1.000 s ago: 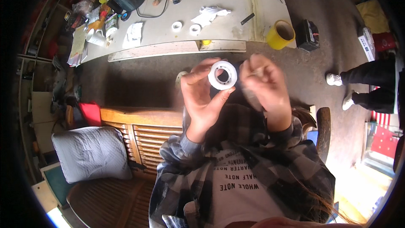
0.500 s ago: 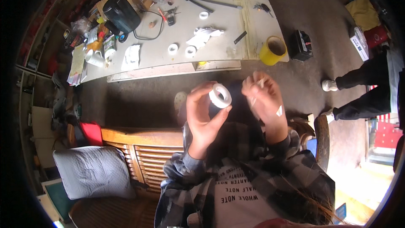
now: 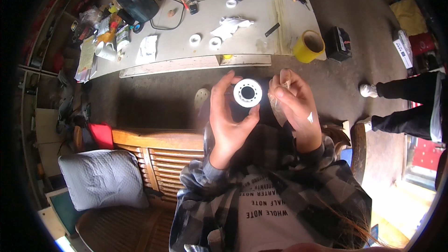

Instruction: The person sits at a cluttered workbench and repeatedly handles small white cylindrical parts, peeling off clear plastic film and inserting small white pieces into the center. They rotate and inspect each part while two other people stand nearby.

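In front of my chest, my left hand grips a white ring-shaped spool between fingertips and thumb. Its flat face shows small holes around a dark centre. Close to its right, my right hand is closed on a crumpled, see-through strip, like film or tape, that hangs below the fingers. A small white patch shows near the right wrist. Similar white rings lie on the table beyond: one ring beside another, and a third farther back.
The table carries a crumpled white cloth, a black kettle-like appliance, pliers and dark hoses. At its right corner stands a yellow tape roll, near a black battery. A wooden bench holds a grey cushion. Another person's legs are at right.
My left hand has turned the spool so its holed face shows fully. My right hand has come slightly closer, and the strip in it now shows clearly. The view has shifted slightly.
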Demonstrator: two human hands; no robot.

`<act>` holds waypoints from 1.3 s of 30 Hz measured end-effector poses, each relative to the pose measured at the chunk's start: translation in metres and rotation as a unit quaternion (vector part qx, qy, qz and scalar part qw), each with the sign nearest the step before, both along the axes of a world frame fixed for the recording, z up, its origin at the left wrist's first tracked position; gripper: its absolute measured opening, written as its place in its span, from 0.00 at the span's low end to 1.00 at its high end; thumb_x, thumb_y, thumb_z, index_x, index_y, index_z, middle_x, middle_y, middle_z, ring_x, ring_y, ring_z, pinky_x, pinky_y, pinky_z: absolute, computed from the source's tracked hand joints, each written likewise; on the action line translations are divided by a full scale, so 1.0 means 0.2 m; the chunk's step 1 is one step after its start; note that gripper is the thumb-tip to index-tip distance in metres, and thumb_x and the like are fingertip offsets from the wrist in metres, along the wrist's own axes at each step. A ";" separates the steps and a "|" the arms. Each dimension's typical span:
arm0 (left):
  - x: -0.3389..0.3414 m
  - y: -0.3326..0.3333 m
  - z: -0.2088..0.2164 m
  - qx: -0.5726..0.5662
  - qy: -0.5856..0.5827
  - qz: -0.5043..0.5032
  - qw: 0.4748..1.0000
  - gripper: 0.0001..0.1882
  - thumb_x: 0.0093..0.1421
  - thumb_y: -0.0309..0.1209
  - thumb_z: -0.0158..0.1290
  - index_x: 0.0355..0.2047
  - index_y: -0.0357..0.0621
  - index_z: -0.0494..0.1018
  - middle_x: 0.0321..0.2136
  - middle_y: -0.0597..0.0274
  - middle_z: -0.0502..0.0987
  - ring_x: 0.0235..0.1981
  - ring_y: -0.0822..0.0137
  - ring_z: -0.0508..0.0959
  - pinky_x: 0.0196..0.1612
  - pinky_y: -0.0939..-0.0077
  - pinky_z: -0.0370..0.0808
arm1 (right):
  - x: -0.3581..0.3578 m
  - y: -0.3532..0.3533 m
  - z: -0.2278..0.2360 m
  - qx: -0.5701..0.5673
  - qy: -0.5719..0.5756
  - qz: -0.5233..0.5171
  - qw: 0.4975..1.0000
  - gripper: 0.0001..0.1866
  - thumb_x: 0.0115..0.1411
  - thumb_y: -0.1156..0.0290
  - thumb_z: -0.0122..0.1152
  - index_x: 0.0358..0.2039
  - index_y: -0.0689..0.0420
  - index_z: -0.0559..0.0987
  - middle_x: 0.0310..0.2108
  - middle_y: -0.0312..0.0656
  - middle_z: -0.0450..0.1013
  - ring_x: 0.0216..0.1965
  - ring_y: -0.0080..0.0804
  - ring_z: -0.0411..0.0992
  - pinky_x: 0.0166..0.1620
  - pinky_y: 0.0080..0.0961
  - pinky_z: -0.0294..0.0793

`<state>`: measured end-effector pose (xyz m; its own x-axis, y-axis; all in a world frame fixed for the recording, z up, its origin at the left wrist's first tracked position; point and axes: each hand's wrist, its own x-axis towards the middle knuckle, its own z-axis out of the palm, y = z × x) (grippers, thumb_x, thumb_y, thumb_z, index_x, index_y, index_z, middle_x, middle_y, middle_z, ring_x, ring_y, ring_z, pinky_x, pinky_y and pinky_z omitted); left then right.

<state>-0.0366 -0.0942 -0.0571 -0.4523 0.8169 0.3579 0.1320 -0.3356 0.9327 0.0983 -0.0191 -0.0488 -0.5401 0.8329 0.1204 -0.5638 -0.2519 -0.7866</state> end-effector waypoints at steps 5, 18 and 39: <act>0.00 -0.01 -0.01 -0.015 0.118 0.011 0.993 0.32 0.42 0.16 0.59 0.49 0.36 0.63 0.46 0.55 0.68 0.44 0.67 0.71 0.49 0.76 0.68 | -0.01 0.01 0.03 -0.006 -0.021 -0.018 1.000 0.13 0.52 0.81 0.61 0.25 0.53 0.65 0.25 0.29 0.62 0.28 0.14 0.61 0.32 0.13 0.60; 0.01 -0.01 0.03 0.021 0.179 0.039 0.983 0.28 0.36 0.19 0.61 0.42 0.42 0.68 0.42 0.55 0.72 0.41 0.57 0.71 0.40 0.71 0.71 | 0.03 0.08 0.11 0.137 -0.054 -0.093 0.985 0.16 0.50 0.81 0.63 0.22 0.53 0.62 0.22 0.30 0.63 0.24 0.12 0.60 0.27 0.10 0.58; 0.00 0.01 -0.05 0.053 0.062 0.010 0.997 0.27 0.41 0.19 0.62 0.41 0.41 0.63 0.43 0.53 0.70 0.40 0.63 0.73 0.40 0.76 0.72 | 0.07 0.02 0.10 0.101 -0.074 0.019 0.992 0.14 0.50 0.84 0.62 0.27 0.56 0.65 0.27 0.33 0.64 0.32 0.16 0.63 0.34 0.13 0.63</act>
<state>-0.0368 -0.0914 -0.0677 -0.4149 0.7623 0.4968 0.2523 -0.4283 0.8677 0.1131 -0.0145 -0.0278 -0.5943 0.7790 0.2002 -0.4325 -0.0997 -0.8961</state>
